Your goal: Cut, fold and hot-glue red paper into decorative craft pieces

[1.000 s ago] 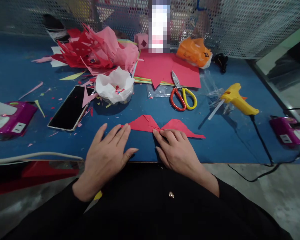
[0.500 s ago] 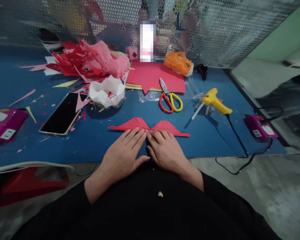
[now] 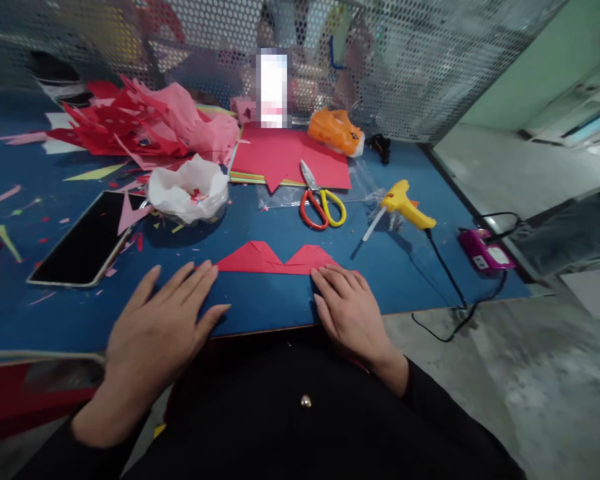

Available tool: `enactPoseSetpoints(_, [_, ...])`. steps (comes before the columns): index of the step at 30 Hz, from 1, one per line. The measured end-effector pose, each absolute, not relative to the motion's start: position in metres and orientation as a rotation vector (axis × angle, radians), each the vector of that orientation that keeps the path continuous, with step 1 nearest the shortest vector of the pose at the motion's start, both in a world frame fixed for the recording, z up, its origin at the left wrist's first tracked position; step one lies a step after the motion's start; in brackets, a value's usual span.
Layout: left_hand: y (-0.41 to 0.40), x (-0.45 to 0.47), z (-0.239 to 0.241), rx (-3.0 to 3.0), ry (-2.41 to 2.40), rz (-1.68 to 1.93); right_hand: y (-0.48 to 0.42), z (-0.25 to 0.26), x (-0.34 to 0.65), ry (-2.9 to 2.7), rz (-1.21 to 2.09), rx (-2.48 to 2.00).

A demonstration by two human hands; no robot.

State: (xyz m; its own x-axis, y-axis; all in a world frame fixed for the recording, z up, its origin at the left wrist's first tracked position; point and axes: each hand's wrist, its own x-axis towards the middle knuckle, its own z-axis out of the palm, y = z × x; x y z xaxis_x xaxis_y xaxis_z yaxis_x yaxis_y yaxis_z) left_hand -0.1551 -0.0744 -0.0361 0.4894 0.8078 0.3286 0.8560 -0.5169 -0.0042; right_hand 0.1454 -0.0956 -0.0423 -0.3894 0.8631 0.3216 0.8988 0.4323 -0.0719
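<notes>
A folded red paper (image 3: pixel 267 261) lies near the front edge of the blue table, its upper side rising in two flat-topped peaks with a notch between them. My left hand (image 3: pixel 163 320) is flat and palm down, fingers stretched, with its fingertips at the paper's left end. At the right end my right hand (image 3: pixel 350 310) rests palm down, its fingers laid out over the paper's lower edge. Both tips of the paper are partly covered by my fingers. Scissors (image 3: pixel 316 197) with one red and one yellow handle lie beyond the paper.
A yellow glue gun (image 3: pixel 405 205) with its cord stands to the right, near a purple power socket (image 3: pixel 487 252). On the left are a phone (image 3: pixel 83 240), a white scrap bowl (image 3: pixel 187 190) and heaped paper scraps (image 3: pixel 145 123). Red sheets (image 3: pixel 290 157) and an orange packet (image 3: pixel 336 131) lie behind.
My hands have slid apart from the paper's middle to its two ends, uncovering its lower edge. The view has shifted, so the table things appear further left.
</notes>
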Motion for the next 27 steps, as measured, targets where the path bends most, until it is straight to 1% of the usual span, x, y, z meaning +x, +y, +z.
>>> enactPoseSetpoints(2, [-0.075, -0.161, -0.033, -2.543, -1.546, -0.444, -0.096, -0.043, 0.144, -2.383, -0.134, -1.524])
enactPoseSetpoints(6, [-0.075, -0.159, -0.027, -2.501, -1.615, -0.613, -0.1, -0.04, 0.148, -2.379, -0.048, -1.467])
enactPoseSetpoints(8, [-0.071, -0.153, -0.027, -2.476, -1.566, -0.664, -0.099, -0.033, 0.158, -2.312, -0.035, -1.425])
enactPoseSetpoints(10, [-0.063, -0.143, -0.029, -2.531, -1.414, -0.695, -0.092, -0.022, 0.174, -2.172, -0.103, -1.439])
enactPoseSetpoints(13, [-0.048, -0.125, -0.033, -2.641, -1.193, -0.74, -0.062, 0.0, 0.207, -1.951, -0.325, -1.652])
enactPoseSetpoints(15, [-0.039, -0.113, -0.035, -2.658, -1.149, -0.745, -0.034, 0.014, 0.231, -1.871, -0.452, -1.951])
enactPoseSetpoints(16, [-0.036, -0.108, -0.035, -2.665, -1.151, -0.733, -0.02, 0.019, 0.242, -1.869, -0.474, -2.125])
enactPoseSetpoints(18, [-0.032, -0.101, -0.035, -2.686, -1.179, -0.705, 0.004, 0.025, 0.26, -1.941, -0.418, -2.419])
enactPoseSetpoints(22, [-0.032, -0.095, -0.035, -2.746, -1.271, -0.682, 0.025, 0.023, 0.275, -2.03, -0.349, -2.509])
enactPoseSetpoints(27, [-0.034, -0.093, -0.031, -2.803, -1.372, -0.668, 0.028, 0.014, 0.275, -2.06, -0.513, -2.463])
